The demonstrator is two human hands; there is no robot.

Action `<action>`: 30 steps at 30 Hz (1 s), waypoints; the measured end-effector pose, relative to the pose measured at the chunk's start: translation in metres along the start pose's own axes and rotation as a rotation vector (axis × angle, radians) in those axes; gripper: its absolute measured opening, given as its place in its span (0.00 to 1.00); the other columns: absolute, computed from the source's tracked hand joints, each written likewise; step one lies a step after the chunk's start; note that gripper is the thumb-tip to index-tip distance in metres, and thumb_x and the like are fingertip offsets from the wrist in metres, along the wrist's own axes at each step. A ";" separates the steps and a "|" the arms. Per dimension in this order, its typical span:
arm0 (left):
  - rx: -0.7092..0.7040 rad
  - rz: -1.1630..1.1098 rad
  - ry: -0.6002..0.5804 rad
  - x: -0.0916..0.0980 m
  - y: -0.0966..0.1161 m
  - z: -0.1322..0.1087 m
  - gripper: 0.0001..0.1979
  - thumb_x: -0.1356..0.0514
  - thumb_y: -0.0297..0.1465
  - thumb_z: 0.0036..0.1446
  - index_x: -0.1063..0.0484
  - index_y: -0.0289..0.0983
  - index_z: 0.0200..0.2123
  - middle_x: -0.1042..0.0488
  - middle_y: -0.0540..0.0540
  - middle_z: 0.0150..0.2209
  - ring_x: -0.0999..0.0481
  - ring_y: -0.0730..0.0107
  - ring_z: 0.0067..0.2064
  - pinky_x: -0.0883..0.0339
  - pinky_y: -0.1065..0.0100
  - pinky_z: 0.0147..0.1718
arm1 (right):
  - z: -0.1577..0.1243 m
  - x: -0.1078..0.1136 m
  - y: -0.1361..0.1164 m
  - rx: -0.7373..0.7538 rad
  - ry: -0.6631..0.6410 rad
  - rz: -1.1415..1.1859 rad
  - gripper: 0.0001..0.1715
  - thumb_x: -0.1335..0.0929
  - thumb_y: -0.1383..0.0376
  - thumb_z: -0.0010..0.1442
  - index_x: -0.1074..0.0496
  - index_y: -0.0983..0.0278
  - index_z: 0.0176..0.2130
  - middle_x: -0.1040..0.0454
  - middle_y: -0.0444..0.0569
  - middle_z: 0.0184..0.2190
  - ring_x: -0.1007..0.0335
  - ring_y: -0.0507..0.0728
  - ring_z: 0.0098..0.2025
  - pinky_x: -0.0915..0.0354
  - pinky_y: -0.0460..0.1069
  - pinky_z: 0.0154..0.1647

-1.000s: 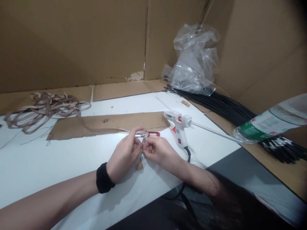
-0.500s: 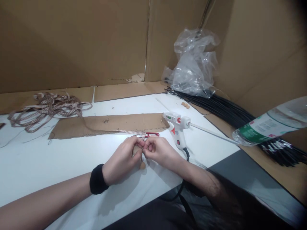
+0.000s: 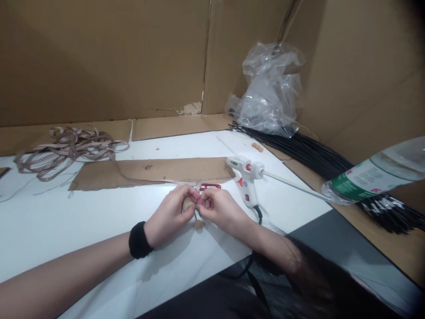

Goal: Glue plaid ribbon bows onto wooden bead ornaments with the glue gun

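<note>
A checked ribbon point(image 3: 182, 182) ran along a cardboard strip point(image 3: 166, 167) to the left hand point(image 3: 171, 215) and right hand point(image 3: 226, 209) in front, fingertips pinched close on its end, apparently to steady it, near a brown bead point(image 3: 198, 225). A glue gun point(image 3: 247, 178) pointed onto the strip's right end, perhaps against drips.
</note>
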State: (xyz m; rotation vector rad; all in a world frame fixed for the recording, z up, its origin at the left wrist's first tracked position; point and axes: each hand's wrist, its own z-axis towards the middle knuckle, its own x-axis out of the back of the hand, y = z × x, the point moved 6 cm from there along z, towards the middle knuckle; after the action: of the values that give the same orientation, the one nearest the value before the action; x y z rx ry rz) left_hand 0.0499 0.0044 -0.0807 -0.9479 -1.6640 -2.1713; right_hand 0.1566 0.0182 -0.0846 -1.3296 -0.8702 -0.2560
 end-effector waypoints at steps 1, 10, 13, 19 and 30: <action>-0.012 0.045 0.002 0.001 0.001 0.000 0.09 0.48 0.21 0.47 0.37 0.37 0.33 0.31 0.48 0.34 0.32 0.66 0.38 0.40 0.65 0.39 | 0.000 0.000 -0.001 0.006 0.003 -0.007 0.05 0.36 0.73 0.46 0.32 0.65 0.23 0.33 0.42 0.17 0.37 0.49 0.21 0.45 0.43 0.23; -0.009 0.062 -0.027 0.003 0.007 0.002 0.08 0.49 0.21 0.47 0.37 0.38 0.31 0.34 0.53 0.26 0.35 0.73 0.26 0.42 0.72 0.27 | -0.002 0.000 -0.004 0.050 0.057 -0.047 0.06 0.36 0.74 0.47 0.34 0.65 0.23 0.35 0.42 0.21 0.39 0.49 0.22 0.45 0.44 0.25; -0.005 0.040 -0.027 0.002 0.006 0.002 0.07 0.49 0.22 0.48 0.38 0.38 0.32 0.34 0.53 0.26 0.35 0.74 0.26 0.42 0.73 0.25 | -0.011 0.000 -0.001 0.080 0.053 -0.027 0.03 0.36 0.72 0.50 0.36 0.64 0.28 0.35 0.43 0.25 0.39 0.49 0.24 0.43 0.44 0.27; 0.007 0.016 -0.039 -0.001 0.001 0.003 0.10 0.51 0.20 0.47 0.38 0.38 0.33 0.35 0.53 0.25 0.36 0.74 0.26 0.42 0.73 0.25 | -0.040 0.001 -0.016 0.205 0.045 -0.052 0.09 0.38 0.75 0.51 0.41 0.62 0.32 0.37 0.46 0.33 0.39 0.52 0.32 0.40 0.47 0.33; -0.115 0.102 -0.125 0.002 0.011 0.007 0.16 0.52 0.18 0.44 0.35 0.40 0.35 0.33 0.51 0.31 0.37 0.72 0.28 0.43 0.71 0.28 | -0.097 0.076 0.057 -0.159 0.443 -0.156 0.09 0.36 0.62 0.55 0.42 0.61 0.27 0.36 0.44 0.26 0.41 0.54 0.28 0.42 0.49 0.31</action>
State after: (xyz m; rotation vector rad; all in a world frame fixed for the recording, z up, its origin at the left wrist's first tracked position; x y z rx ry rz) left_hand 0.0573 0.0079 -0.0699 -1.1950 -1.5199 -2.2005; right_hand 0.2824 -0.0323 -0.0737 -1.2829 -0.5842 -0.7253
